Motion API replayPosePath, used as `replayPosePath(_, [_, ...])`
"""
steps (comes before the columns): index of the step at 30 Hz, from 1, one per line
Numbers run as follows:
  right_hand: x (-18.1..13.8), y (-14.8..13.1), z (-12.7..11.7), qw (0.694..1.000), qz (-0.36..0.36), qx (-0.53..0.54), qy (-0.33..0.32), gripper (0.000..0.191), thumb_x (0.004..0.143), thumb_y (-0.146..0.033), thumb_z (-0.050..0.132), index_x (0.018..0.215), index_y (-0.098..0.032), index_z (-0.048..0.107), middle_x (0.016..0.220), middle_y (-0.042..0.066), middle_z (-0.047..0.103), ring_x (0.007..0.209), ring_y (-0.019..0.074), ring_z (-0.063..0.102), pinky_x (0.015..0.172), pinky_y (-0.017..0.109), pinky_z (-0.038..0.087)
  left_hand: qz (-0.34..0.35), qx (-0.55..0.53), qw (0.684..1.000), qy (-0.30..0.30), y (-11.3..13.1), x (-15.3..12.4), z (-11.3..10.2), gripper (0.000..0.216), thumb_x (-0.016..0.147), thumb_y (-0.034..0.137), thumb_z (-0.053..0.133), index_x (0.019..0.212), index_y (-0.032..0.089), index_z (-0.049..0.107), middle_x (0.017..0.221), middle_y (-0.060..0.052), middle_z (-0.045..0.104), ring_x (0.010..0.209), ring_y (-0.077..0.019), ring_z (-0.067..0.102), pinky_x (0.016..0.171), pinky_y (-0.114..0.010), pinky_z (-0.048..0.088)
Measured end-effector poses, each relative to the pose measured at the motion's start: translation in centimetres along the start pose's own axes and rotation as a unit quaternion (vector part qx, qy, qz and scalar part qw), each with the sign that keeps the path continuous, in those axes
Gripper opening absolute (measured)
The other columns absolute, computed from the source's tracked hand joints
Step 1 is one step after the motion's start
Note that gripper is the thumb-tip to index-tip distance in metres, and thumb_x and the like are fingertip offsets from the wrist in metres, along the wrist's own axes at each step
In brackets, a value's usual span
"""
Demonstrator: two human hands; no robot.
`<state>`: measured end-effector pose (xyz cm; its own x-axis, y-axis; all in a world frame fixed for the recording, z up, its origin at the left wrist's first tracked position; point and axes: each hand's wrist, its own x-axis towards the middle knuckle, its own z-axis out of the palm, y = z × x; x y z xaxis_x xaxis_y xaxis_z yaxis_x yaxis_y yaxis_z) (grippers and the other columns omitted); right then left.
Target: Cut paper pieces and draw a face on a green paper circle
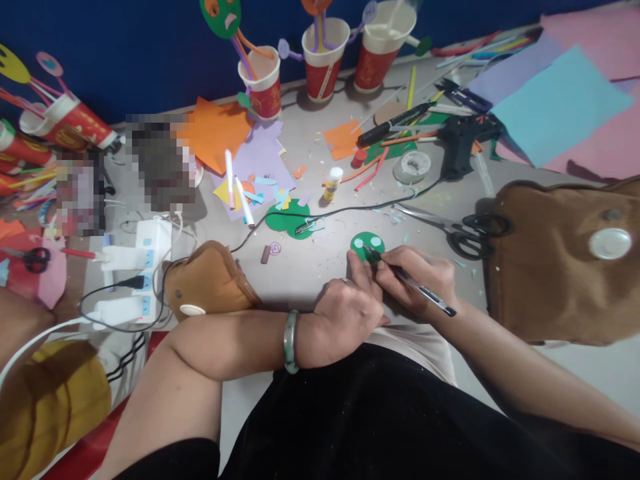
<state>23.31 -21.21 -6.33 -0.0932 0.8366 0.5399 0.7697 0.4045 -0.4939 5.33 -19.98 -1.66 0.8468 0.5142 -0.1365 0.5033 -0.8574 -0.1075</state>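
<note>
My right hand (417, 277) is closed round a black pen (425, 290), its tip on a small green paper circle (370, 256) that carries two pale blue dots. My left hand (350, 303), with a jade-like bangle on its wrist, holds the circle's lower left edge against the table; its index finger is extended and the others are curled. To the left of the circle lie larger green paper discs (287, 219) with paper scraps on them. Black-handled scissors (473, 237) rest to the right of my right hand.
A glue gun (457, 143) trails its cord across the table. Nearby are a glue stick (333, 185), tape (413, 165), a brown bag (565, 267), a tan pouch (210, 280) and a power strip (153, 260). Red paper cups (265, 93) stand along the back; another person's arm (23, 323) shows at left.
</note>
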Motion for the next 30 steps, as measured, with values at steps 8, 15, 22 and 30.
replayPosePath(8, [-0.65, 0.42, -0.34, 0.997, 0.031, 0.002, 0.067, 0.012, 0.091, -0.015, 0.068, 0.088, -0.025, 0.063, 0.067, -0.002, 0.07, 0.049, 0.0134, 0.061, 0.047, 0.027, 0.049, -0.009, 0.001, 1.0, 0.002, 0.09, 0.01, -0.03, 0.087, 0.103, 0.066, 0.063, 0.156, -0.004, 0.06, 0.152, -0.041, 0.06, 0.07, -0.0216, 0.077, 0.06, -0.031, 0.06])
replayPosePath(15, [-0.81, 0.28, -0.48, 0.997, 0.041, -0.007, 0.061, 0.016, 0.091, -0.011, 0.068, 0.089, -0.026, 0.062, 0.064, -0.002, 0.066, 0.049, 0.0138, 0.059, 0.047, 0.029, 0.047, -0.006, 0.002, 1.0, 0.011, 0.04, -0.15, 0.1, 0.087, 0.105, 0.065, 0.061, 0.156, -0.006, 0.059, 0.151, -0.042, 0.061, 0.075, -0.0239, 0.079, 0.06, -0.031, 0.059])
replayPosePath(22, [-0.69, 0.03, -0.46, 0.998, 0.033, -0.011, 0.045, 0.017, 0.094, -0.011, 0.067, 0.091, -0.026, 0.061, 0.067, -0.001, 0.067, 0.049, 0.0148, 0.06, 0.046, 0.03, 0.047, -0.005, -0.001, 1.0, 0.003, -0.05, -0.14, -0.02, 0.085, 0.106, 0.064, 0.059, 0.157, -0.004, 0.058, 0.15, -0.042, 0.062, 0.072, -0.0228, 0.078, 0.059, -0.031, 0.059])
replayPosePath(30, [-0.73, 0.22, -0.48, 0.998, 0.029, -0.036, 0.043, 0.013, 0.095, -0.016, 0.067, 0.088, -0.026, 0.061, 0.067, -0.001, 0.069, 0.051, 0.0156, 0.063, 0.047, 0.031, 0.05, -0.006, -0.003, 1.0, -0.005, -0.07, -0.1, -0.11, 0.085, 0.106, 0.063, 0.059, 0.159, -0.004, 0.056, 0.153, -0.043, 0.058, 0.075, -0.0244, 0.079, 0.061, -0.032, 0.061])
